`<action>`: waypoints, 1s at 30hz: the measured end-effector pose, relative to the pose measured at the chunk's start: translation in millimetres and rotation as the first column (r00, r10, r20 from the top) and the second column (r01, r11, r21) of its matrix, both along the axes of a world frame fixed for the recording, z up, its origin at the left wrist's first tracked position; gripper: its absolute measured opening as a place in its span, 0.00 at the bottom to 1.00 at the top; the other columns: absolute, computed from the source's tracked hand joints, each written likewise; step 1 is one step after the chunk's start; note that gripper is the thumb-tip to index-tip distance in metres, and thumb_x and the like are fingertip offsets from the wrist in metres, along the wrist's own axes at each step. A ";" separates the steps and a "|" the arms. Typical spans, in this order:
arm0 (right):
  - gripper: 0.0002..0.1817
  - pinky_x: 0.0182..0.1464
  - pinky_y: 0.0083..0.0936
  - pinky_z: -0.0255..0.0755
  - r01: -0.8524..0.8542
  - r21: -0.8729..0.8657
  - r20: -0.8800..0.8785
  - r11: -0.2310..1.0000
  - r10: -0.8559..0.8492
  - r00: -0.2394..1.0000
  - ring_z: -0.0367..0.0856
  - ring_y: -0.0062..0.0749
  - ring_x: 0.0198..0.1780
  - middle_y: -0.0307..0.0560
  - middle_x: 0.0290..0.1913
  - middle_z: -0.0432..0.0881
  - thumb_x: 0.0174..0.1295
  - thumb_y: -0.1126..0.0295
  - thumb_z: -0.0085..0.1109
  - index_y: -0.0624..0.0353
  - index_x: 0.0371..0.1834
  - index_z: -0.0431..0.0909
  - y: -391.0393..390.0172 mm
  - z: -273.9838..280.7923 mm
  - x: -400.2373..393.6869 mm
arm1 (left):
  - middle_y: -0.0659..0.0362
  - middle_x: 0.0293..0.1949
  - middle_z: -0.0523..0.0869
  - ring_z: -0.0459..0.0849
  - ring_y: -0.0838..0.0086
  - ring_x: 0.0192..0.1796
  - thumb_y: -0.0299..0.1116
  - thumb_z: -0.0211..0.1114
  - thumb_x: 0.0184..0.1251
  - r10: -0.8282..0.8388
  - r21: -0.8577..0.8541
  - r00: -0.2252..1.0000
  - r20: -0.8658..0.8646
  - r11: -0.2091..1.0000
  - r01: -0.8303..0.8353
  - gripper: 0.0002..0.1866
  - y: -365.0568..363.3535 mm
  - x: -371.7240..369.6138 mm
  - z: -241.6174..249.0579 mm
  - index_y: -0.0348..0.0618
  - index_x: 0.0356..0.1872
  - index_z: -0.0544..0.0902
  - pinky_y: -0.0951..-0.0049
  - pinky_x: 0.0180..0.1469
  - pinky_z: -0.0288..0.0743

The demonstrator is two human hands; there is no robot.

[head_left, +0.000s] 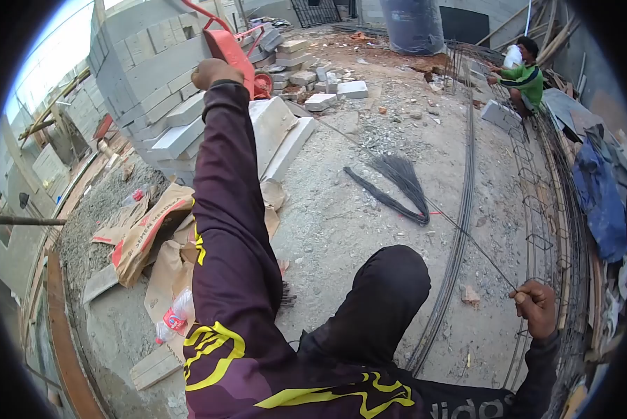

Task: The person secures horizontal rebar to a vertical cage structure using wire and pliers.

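My right hand (535, 307) is closed, thumb and fingers pinching the end of a thin steel wire (470, 241). From there the wire slants up and left over the ground towards the block pile. My left hand (216, 72) is stretched far forward in a fist, in front of a red wheelbarrow (229, 56); what it grips is hidden. Between my arms, a folded bundle of dark tie wire (400, 181) lies on the ground, its loose ends fanned out. My bent knee (393, 279) is below it.
Long steel bars (460, 244) and rebar cages (533, 209) run along the right. A person in green (531, 87) squats at the back right. Grey blocks (181, 136), torn cement bags (149, 237) and a plastic bottle (177, 315) are on the left. A large blue drum (412, 24) stands behind.
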State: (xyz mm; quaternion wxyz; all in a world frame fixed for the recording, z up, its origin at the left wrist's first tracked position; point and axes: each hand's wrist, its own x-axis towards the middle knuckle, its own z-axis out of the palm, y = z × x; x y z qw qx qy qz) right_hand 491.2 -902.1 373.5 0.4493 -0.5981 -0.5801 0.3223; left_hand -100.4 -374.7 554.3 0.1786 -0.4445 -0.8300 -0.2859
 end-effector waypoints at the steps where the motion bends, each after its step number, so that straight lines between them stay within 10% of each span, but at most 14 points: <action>1: 0.07 0.24 0.20 0.66 0.004 -0.035 0.020 0.999 -0.004 1.000 0.73 0.18 0.22 0.43 0.28 0.82 0.65 0.73 0.60 0.66 0.35 0.83 -5.6 0.7 5.9 | 0.55 0.53 0.88 0.85 0.64 0.57 0.37 0.62 0.64 0.038 -0.071 0.996 -0.074 0.997 -0.044 0.15 -9.2 -6.7 0.7 0.50 0.50 0.87 0.64 0.54 0.79; 11: 0.12 0.13 0.14 0.53 -0.327 -0.267 -0.323 0.906 0.236 0.917 0.65 0.10 0.14 0.46 0.28 0.87 0.69 0.68 0.57 0.68 0.44 0.83 -26.3 -31.8 24.6 | 0.44 0.45 0.89 0.88 0.50 0.49 0.37 0.62 0.59 -0.155 -0.103 0.969 -0.195 0.985 0.137 0.16 15.5 -7.4 20.9 0.35 0.39 0.88 0.49 0.50 0.80; 15: 0.14 0.17 0.16 0.71 -0.420 -0.281 -0.371 0.863 0.305 0.877 0.83 0.19 0.21 0.54 0.33 0.88 0.70 0.68 0.57 0.72 0.46 0.81 -29.1 -51.8 23.8 | 0.53 0.55 0.87 0.86 0.62 0.57 0.47 0.64 0.64 0.007 -0.265 0.977 -0.213 0.962 -0.065 0.22 41.7 19.2 50.9 0.46 0.54 0.87 0.56 0.56 0.80; 23: 0.16 0.18 0.14 0.68 -0.412 -0.263 -0.320 0.872 0.324 0.890 0.79 0.16 0.21 0.50 0.33 0.88 0.71 0.66 0.57 0.71 0.47 0.82 -50.9 -53.8 37.9 | 0.56 0.55 0.87 0.86 0.67 0.57 0.45 0.62 0.67 -0.122 -0.265 0.927 -0.353 0.964 0.026 0.20 55.2 57.5 56.2 0.48 0.54 0.87 0.64 0.54 0.81; 30: 0.15 0.21 0.17 0.53 0.027 -0.227 -0.197 0.974 -0.073 0.978 0.60 0.12 0.18 0.30 0.17 0.68 0.69 0.62 0.59 0.66 0.37 0.84 -96.0 -23.1 30.9 | 0.58 0.55 0.88 0.87 0.72 0.57 0.44 0.59 0.70 -0.300 -0.406 0.629 -0.717 0.913 -0.028 0.18 -4.3 72.4 -2.5 0.50 0.54 0.87 0.71 0.53 0.82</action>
